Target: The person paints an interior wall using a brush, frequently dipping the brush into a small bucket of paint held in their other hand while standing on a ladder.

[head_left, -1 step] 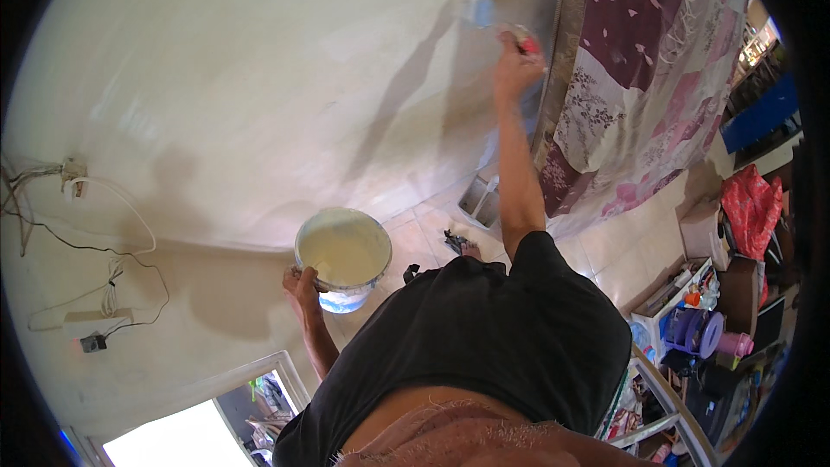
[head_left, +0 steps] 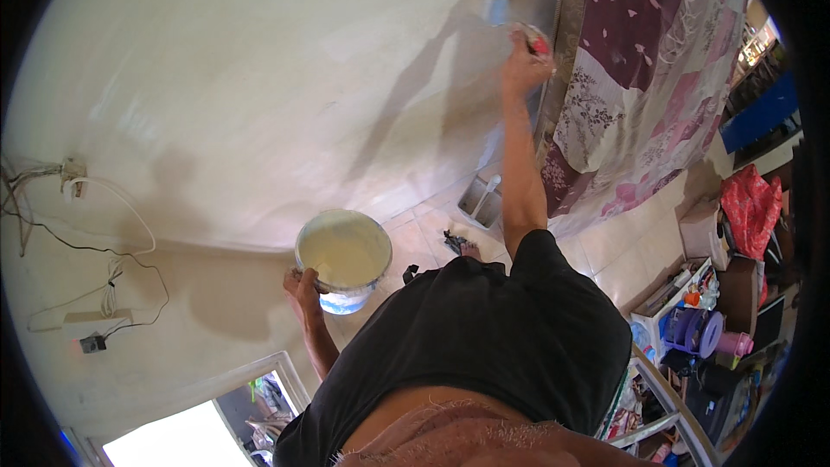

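My right hand (head_left: 524, 66), at the end of a raised arm, is closed round the handle of a paintbrush (head_left: 494, 9) with red showing at the grip. The brush's pale head is at the wall (head_left: 285, 60), close to the curtain's edge, and a long shadow falls below it. Lower down, my left hand (head_left: 304, 285) grips the near-left rim of a bucket (head_left: 344, 301). Cream-coloured paint (head_left: 346, 248) is inside the bucket, its surface well below the rim on the near side.
A patterned purple and white curtain (head_left: 609, 112) hangs right of my right arm. On the tiled floor is a grey box-like tray (head_left: 482, 201). Cables and a socket (head_left: 73, 171) are on the left wall. Boxes, a red bag (head_left: 750, 207) and a ladder (head_left: 666, 398) crowd the right.
My right hand and the paintbrush have shifted a little to the right along the wall, toward the curtain. The left hand and bucket stay nearly where they were.
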Demonstrator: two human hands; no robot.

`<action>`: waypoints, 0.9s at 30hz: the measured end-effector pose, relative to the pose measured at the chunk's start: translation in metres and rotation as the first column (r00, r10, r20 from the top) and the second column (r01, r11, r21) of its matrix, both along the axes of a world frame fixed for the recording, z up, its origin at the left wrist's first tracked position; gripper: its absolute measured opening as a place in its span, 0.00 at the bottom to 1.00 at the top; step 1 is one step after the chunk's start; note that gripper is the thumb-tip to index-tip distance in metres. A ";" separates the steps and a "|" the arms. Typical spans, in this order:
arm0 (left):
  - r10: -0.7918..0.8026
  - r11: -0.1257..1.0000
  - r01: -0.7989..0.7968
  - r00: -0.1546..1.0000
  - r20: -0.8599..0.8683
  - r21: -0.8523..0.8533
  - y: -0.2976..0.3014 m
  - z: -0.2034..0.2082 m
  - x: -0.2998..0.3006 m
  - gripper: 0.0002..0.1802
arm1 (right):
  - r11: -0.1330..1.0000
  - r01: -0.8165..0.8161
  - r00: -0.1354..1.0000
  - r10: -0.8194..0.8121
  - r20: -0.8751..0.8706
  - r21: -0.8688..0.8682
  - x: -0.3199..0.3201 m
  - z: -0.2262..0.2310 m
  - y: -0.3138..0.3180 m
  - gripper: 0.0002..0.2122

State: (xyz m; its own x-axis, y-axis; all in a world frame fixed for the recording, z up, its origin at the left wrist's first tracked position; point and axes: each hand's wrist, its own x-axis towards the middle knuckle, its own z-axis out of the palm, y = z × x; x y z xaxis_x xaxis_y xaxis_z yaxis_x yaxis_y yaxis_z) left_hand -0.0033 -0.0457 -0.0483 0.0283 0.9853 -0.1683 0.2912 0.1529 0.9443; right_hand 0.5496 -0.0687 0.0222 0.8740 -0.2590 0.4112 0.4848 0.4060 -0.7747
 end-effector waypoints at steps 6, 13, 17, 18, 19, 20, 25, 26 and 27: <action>0.016 1.000 -0.016 0.999 -0.031 0.006 -0.006 -0.006 -0.011 0.12 | 0.983 0.141 0.990 -0.143 -0.012 -0.119 -0.011 0.010 0.022 0.09; 0.029 0.999 -0.029 0.999 -0.043 -0.015 -0.005 -0.002 -0.016 0.12 | 0.940 -0.280 0.871 0.334 0.361 -0.194 -0.201 0.006 0.078 0.09; 0.030 0.999 -0.029 0.999 -0.018 0.016 -0.004 -0.006 -0.021 0.11 | 0.799 -0.583 0.728 0.594 0.342 -0.148 -0.249 0.012 0.086 0.09; 0.024 1.000 -0.023 0.999 -0.042 0.020 -0.004 -0.005 -0.022 0.11 | 0.805 -0.572 0.723 0.585 0.368 -0.157 -0.245 0.014 0.085 0.09; 0.019 1.000 -0.018 0.998 -0.067 0.024 -0.003 -0.005 -0.023 0.11 | 0.811 -0.560 0.717 0.576 0.393 -0.166 -0.239 0.015 0.084 0.08; 0.014 1.000 -0.011 0.996 -0.089 0.027 -0.003 -0.005 -0.022 0.11 | 0.819 -0.538 0.760 0.574 0.304 -0.199 -0.221 0.007 0.088 0.06; 0.023 1.000 -0.023 0.998 -0.063 -0.007 -0.005 -0.010 -0.024 0.10 | 0.955 -0.203 0.978 0.209 0.006 -0.217 -0.075 -0.007 0.044 0.09; 0.042 0.999 -0.042 0.998 -0.045 -0.010 -0.007 -0.012 -0.026 0.10 | 0.967 -0.198 0.976 0.180 -0.121 -0.160 -0.066 0.011 0.028 0.08; 0.041 0.999 -0.041 0.998 -0.037 -0.012 -0.008 -0.011 -0.023 0.10 | 0.991 -0.099 0.994 0.094 -0.062 -0.086 -0.036 0.003 0.018 0.07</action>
